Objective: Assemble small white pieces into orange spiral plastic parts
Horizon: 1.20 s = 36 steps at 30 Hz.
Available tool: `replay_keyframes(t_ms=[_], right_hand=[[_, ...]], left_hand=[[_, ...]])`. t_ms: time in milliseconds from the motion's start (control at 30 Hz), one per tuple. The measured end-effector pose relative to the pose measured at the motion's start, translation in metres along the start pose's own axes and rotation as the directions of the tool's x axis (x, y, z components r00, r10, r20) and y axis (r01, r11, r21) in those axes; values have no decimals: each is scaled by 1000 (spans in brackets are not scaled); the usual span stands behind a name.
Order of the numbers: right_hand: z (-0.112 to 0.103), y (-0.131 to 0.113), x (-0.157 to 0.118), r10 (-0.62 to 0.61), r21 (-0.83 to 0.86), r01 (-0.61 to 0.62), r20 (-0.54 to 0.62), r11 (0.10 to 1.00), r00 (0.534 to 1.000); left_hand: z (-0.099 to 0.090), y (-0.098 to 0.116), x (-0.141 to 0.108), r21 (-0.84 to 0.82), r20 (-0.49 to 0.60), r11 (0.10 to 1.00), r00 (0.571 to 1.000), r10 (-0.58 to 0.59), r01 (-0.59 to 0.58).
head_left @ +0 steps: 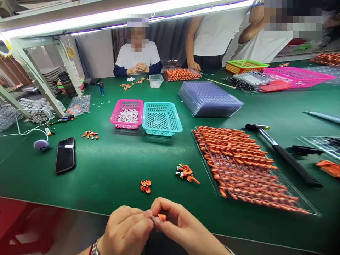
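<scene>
At the near edge of the green table point(111, 170) my left hand point(127, 228) and my right hand point(180, 225) meet fingertip to fingertip. My right hand pinches a small orange part point(162, 216). My left fingertips press a tiny metal piece point(153, 218) against it. Just beyond the hands lie three orange rings point(145, 186) and a small pile of orange parts point(186, 173). To the right lies a clear tray point(300, 203) filled with rows of orange parts.
A pink basket point(127, 114) of white pieces and an empty teal basket point(162, 118) stand mid-table. A phone point(65, 154) lies at left, a hammer point(281, 150) at right. A stack of clear trays point(209, 98) sits behind. Other people work at the far side.
</scene>
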State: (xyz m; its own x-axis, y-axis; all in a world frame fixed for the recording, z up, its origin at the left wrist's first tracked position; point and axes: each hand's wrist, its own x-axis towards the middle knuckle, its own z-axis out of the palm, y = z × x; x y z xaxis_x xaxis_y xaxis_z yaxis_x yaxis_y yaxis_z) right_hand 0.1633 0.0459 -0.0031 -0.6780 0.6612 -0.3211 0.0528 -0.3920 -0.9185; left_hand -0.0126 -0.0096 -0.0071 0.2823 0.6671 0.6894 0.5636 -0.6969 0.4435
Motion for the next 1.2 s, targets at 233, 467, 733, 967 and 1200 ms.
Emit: replay_keyframes(t_ms=[233, 467, 733, 967, 1200], right_hand=[[15, 14, 3, -32, 378, 31, -4, 925, 999], [28, 34, -1, -3, 582, 26, -39, 813, 999], [16, 20, -10, 15, 366, 22, -96, 930, 995], [19, 11, -13, -3, 379, 69, -171, 923, 985], [24, 14, -13, 8, 389, 88, -238, 917, 971]], left_hand=[[-11, 4, 13, 2, 25, 993, 993, 118, -118], [-9, 8, 8, -57, 36, 997, 998, 55, -53], [0, 10, -8, -144, -86, 925, 927, -366, 352], [-1, 11, -6, -138, -87, 928, 929, -360, 347], [-2, 10, -3, -143, -101, 946, 947, -306, 290]])
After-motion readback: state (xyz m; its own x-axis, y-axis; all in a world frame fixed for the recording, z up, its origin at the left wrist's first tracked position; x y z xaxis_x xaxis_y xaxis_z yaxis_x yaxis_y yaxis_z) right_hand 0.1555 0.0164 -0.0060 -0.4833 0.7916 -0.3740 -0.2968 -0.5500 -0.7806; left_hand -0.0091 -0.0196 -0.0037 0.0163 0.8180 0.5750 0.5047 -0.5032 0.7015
